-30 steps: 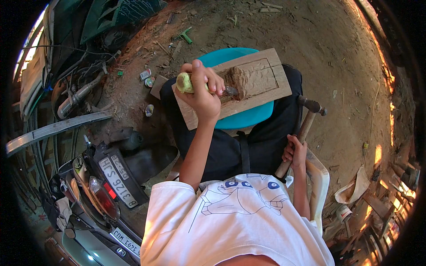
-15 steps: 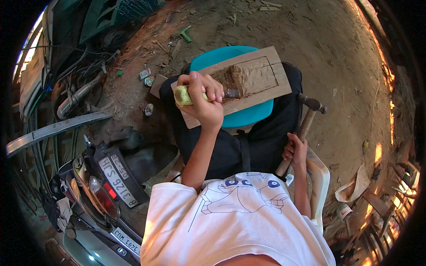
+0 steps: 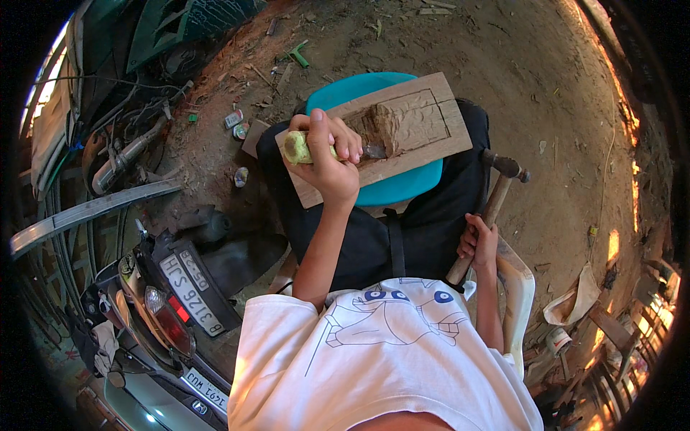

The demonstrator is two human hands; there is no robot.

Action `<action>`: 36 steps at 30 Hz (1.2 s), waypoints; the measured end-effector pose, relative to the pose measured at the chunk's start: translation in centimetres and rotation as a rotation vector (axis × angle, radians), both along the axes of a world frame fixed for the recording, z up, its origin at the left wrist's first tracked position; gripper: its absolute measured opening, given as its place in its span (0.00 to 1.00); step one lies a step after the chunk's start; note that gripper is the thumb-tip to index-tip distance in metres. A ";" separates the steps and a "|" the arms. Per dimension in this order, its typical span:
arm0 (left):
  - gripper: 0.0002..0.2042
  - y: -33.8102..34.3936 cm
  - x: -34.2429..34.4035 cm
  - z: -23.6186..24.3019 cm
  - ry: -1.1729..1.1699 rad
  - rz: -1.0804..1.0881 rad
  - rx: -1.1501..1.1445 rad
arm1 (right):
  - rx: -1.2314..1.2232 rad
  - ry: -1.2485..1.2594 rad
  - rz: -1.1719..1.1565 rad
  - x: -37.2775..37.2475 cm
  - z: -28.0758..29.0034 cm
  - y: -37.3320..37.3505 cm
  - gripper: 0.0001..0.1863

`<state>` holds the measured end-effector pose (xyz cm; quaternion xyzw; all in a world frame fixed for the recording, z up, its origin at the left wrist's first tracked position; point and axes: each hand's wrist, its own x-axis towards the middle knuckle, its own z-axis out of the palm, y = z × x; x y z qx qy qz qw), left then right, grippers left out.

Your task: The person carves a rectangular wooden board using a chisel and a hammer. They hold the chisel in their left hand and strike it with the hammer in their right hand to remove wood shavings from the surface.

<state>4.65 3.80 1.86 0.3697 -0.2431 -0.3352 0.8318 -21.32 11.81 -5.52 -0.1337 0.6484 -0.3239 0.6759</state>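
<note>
My left hand (image 3: 332, 154) is wrapped round the yellow-green handle of a chisel (image 3: 296, 147). Its metal blade points right, its tip at the edge of a rough hollow in a wooden board (image 3: 453, 122). Dark lines on the board outline a rectangle, with shallow cut marks to the right of the hollow. Under the board is a round turquoise seat or stool top (image 3: 402, 188), between my knees. Over my right thigh, my right hand (image 3: 480, 243) grips the wooden handle of a hammer (image 3: 505, 167), its metal head pointing away from me, apart from the board.
I sit on a white plastic chair (image 3: 519, 276). At the left stand a motorcycle's rear (image 3: 169, 316) and a curved metal strip (image 3: 108, 208). Crushed cans (image 3: 241, 177) and a green plastic piece (image 3: 299, 54) lie on the dirt floor (image 3: 553, 108). Scrap wood (image 3: 611, 330) lies at the right.
My left hand and the chisel have shifted slightly, the handle end moving a little up and right. The hammer and my right hand stay almost where they were.
</note>
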 end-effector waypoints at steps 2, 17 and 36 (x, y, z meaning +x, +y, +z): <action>0.15 0.1 0.0 -0.1 0.008 -0.001 0.001 | -0.002 0.003 -0.004 0.0 0.0 0.0 0.15; 0.15 0.0 1.7 -0.1 -0.015 0.025 -0.018 | 0.009 -0.016 0.003 -0.2 -0.4 0.0 0.15; 0.14 -0.4 0.9 -0.4 -0.228 -0.002 0.018 | 0.008 0.001 0.012 0.0 -0.3 0.0 0.17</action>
